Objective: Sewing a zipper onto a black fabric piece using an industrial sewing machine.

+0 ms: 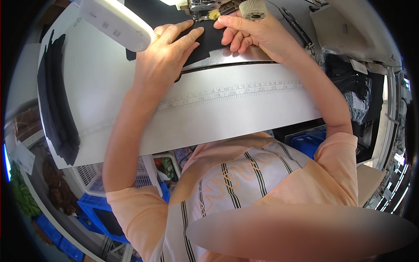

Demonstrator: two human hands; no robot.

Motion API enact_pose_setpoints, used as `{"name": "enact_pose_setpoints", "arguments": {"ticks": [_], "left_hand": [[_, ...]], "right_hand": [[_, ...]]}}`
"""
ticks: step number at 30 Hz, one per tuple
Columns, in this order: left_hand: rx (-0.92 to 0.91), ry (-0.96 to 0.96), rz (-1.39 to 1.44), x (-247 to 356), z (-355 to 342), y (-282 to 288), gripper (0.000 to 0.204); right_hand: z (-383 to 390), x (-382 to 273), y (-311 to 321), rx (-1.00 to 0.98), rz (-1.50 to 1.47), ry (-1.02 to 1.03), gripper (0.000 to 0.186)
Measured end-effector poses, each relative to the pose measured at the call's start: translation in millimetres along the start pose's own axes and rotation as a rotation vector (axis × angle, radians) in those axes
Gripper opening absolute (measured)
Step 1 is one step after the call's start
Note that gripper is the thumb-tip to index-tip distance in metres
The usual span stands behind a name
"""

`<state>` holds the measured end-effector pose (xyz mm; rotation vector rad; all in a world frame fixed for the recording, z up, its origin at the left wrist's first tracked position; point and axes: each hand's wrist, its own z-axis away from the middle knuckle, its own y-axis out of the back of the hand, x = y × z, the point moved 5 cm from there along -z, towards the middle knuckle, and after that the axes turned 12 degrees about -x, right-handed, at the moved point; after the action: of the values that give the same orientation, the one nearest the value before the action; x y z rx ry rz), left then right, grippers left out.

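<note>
My left hand (168, 43) lies flat on a piece of black fabric (203, 50), fingers stretched toward the presser foot (202, 18) of a sewing machine (205, 6). A ring shows on one finger. Just right of the foot is my right hand (251, 32), its thumb and forefinger tips close together in a pinch and the other fingers curled loosely below. What the pinch holds, if anything, cannot be made out. Beside the foot sits a small yellowish piece (214, 15). The fabric runs under my left hand and up to the foot.
A white lamp-like arm (115, 24) hangs over the table at upper left. Black fabric strips (56, 100) lie along the left edge. A printed ruler scale (235, 91) crosses the white tabletop (209, 115). Dark pliers-like tools (297, 28) lie right; a white basket (89, 177) stands below.
</note>
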<state>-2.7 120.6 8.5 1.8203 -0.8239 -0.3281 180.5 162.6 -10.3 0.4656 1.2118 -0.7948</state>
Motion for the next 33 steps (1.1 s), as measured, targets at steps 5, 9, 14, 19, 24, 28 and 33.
{"name": "enact_pose_setpoints", "arguments": {"ticks": [5, 9, 14, 19, 24, 28, 33], "left_hand": [[0.027, -0.013, -0.025, 4.8, 3.2, 1.5, 0.028], [-0.004, 0.011, -0.029, 4.7, 3.0, -0.1, 0.03], [-0.011, 0.015, -0.025, 3.9, 5.4, 0.1, 0.032], [-0.146, 0.135, 0.056, -2.7, 6.6, -7.2, 0.033], [-0.053, 0.059, 0.003, -3.2, 0.5, -2.1, 0.032], [-0.077, 0.072, 0.01, -3.7, 0.5, -0.9, 0.032], [-0.069, 0.049, -0.005, -5.7, 2.0, -4.9, 0.032]], "right_hand": [[0.0, 4.0, 18.1, 0.256, 0.183, -0.097, 0.022], [-5.9, 4.0, 8.8, 0.064, -0.254, 0.058, 0.019], [14.3, -5.6, -20.9, 0.202, 1.133, 0.6, 0.029], [14.9, -1.5, -29.9, 0.271, 1.432, 0.656, 0.031], [13.6, -7.5, -30.1, 0.304, 1.461, 0.645, 0.032], [12.0, -4.7, -29.1, 0.299, 1.465, 0.657, 0.033], [13.0, -3.8, -25.7, 0.273, 1.39, 0.63, 0.035]]}}
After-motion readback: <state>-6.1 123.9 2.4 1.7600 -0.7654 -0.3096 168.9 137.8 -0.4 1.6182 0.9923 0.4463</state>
